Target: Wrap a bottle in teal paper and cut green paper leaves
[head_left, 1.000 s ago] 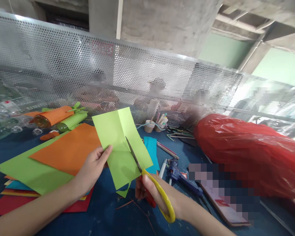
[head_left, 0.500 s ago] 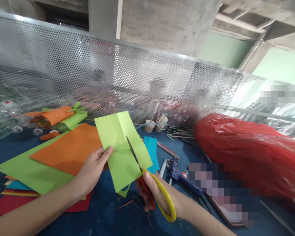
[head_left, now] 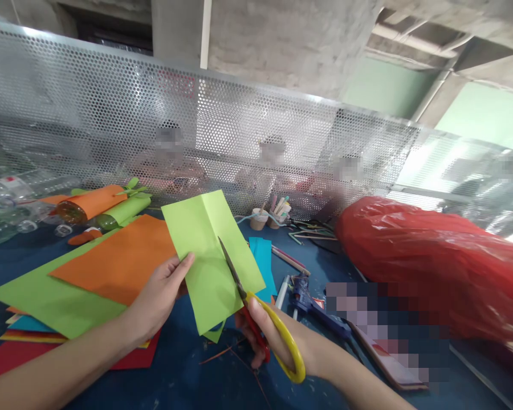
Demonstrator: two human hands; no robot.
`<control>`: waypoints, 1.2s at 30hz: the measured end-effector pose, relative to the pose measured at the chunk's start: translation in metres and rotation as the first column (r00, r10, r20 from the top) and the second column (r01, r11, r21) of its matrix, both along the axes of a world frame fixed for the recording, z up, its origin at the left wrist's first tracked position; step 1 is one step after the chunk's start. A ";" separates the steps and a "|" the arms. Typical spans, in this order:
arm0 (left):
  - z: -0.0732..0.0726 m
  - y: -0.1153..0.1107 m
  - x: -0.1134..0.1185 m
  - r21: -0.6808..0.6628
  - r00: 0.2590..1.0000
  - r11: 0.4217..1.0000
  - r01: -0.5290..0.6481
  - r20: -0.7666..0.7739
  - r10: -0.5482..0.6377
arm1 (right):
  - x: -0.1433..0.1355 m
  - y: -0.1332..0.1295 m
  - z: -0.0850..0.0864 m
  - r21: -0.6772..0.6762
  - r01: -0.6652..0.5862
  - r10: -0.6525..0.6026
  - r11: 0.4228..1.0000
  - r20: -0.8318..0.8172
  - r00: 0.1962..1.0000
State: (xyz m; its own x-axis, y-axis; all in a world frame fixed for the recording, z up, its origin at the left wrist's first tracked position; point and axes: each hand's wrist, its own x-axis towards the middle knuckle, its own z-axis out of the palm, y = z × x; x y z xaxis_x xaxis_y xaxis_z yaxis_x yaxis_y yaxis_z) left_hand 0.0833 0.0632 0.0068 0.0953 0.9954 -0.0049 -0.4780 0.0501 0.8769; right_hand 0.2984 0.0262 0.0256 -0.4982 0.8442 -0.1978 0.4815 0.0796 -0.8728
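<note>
One folded sheet of light green paper [head_left: 209,256] is held up above the blue tabletop [head_left: 183,370], tilted, with a crease running down its upper half. The left hand [head_left: 160,296] pinches its left edge, thumb on the front face and the other fingers behind. The right hand [head_left: 277,339] is closed through the yellow and red handles of one pair of scissors [head_left: 256,310]; the blades lie against the right half of the sheet, pointing up and to the left, nearly shut, with the tip about midway up the paper. A small green offcut [head_left: 216,333] hangs just below the sheet's lower edge.

Left of the held sheet lies a stack of coloured paper [head_left: 68,302]: one orange sheet on top, a large green one beneath it, then blue, yellow and red edges showing at the bottom. Behind the stack lie two paper-wrapped rolls, one orange [head_left: 92,202] and one green [head_left: 126,209], side by side and touching. Clear plastic bottles [head_left: 8,208] lie at the far left; their number cannot be told.

Right of the sheet is a teal paper piece [head_left: 264,259], then one blue glue gun [head_left: 314,307] with a white pen [head_left: 282,293] just beside it. Two small cups [head_left: 269,219] holding sticks stand near the perforated metal screen [head_left: 239,125]. One large red plastic bag [head_left: 427,262] fills the right side.
</note>
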 end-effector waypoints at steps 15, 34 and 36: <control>0.001 -0.001 0.000 -0.022 0.997 0.999 0.049 0.058 -0.047 | -0.001 0.006 -0.012 0.100 -0.016 0.014 0.995 0.018 1.000; 0.002 0.000 0.000 -0.028 0.999 0.999 0.025 0.032 -0.024 | -0.004 0.007 -0.018 0.061 0.059 -0.059 0.996 0.002 0.998; 0.002 0.000 0.000 -0.028 0.999 0.999 0.021 0.034 -0.020 | -0.004 0.007 -0.020 0.046 0.071 -0.071 0.996 -0.010 0.997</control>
State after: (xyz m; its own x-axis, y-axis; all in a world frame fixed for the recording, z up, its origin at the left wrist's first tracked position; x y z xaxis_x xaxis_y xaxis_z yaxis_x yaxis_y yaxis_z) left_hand 0.0828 0.0629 0.0092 0.1162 0.9928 -0.0296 -0.5057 0.0848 0.8585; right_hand 0.2940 0.0328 0.0060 -0.4381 0.8857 -0.1538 0.4802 0.0859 -0.8729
